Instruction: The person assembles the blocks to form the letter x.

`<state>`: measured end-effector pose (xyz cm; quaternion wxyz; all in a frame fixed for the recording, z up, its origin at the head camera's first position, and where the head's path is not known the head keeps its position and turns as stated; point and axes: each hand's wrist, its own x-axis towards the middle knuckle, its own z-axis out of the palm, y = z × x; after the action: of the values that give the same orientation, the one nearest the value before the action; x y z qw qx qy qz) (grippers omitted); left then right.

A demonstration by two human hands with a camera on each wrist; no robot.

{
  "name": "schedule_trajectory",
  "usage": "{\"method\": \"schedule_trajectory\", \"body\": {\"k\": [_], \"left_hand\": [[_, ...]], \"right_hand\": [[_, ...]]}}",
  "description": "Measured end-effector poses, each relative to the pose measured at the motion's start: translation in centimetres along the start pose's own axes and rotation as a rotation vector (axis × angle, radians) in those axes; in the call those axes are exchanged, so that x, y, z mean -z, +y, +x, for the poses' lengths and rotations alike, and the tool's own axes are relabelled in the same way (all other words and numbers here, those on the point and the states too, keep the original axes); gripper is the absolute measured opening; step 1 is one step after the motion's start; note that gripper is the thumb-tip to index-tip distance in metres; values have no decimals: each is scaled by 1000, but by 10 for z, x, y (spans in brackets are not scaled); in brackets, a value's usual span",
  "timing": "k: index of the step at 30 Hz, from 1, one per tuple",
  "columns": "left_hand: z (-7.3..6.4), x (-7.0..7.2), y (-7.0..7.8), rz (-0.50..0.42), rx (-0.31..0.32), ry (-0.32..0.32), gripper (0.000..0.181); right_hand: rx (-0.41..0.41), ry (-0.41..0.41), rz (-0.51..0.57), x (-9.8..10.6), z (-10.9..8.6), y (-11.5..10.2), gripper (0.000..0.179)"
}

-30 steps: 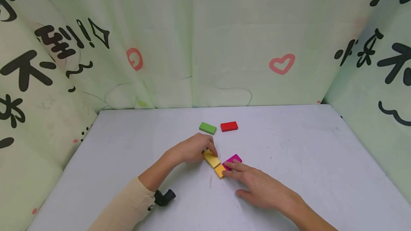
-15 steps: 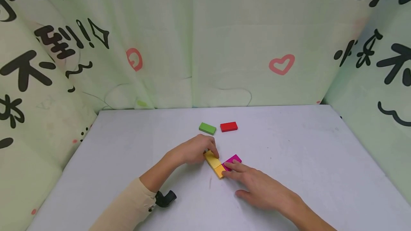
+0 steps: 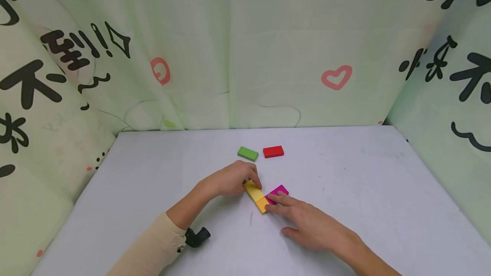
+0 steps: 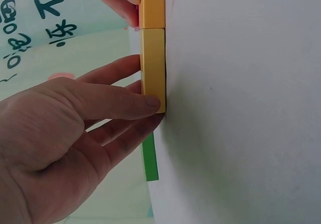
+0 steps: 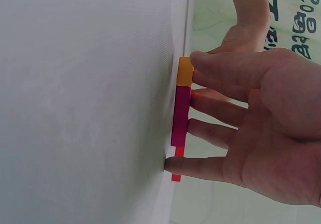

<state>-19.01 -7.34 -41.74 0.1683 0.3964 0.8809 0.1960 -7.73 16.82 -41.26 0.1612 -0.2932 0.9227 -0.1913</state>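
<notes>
My left hand (image 3: 234, 178) pinches the far end of a yellow block (image 3: 253, 191), thumb on one side in the left wrist view. That block's near end meets an orange block (image 3: 262, 205) end to end, forming one straight slanting row. A magenta block (image 3: 281, 189) lies at an angle off the orange one, like the other arm of a V. My right hand (image 3: 307, 222) has its fingers extended, tips resting on the magenta block (image 5: 181, 116) and the orange block (image 5: 184, 71). Its fingers partly cover both blocks in the head view.
Farther back on the white table (image 3: 172, 156) lie a green block (image 3: 247, 153) and a red block (image 3: 273, 151), a small gap between them. A pale green printed curtain (image 3: 276, 46) encloses the back and sides. A black device (image 3: 197, 237) is strapped at my left wrist.
My left hand has shifted the yellow block slightly toward the orange one, and the thin gap between them has closed. The right hand has stayed in place.
</notes>
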Motion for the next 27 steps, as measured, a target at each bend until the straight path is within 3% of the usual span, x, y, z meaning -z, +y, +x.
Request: {"method": "schedule_trajectory", "body": {"k": [10, 17, 27], "left_hand": [[-1, 4, 0, 6, -1, -24, 45], [-3, 9, -4, -3, 41, -31, 52], [-5, 18, -20, -156, 49, 6, 47]], "right_hand": [[7, 14, -10, -1, -1, 0, 62], [7, 18, -9, -1, -1, 0, 61], [13, 25, -20, 0, -3, 0, 63]]}}
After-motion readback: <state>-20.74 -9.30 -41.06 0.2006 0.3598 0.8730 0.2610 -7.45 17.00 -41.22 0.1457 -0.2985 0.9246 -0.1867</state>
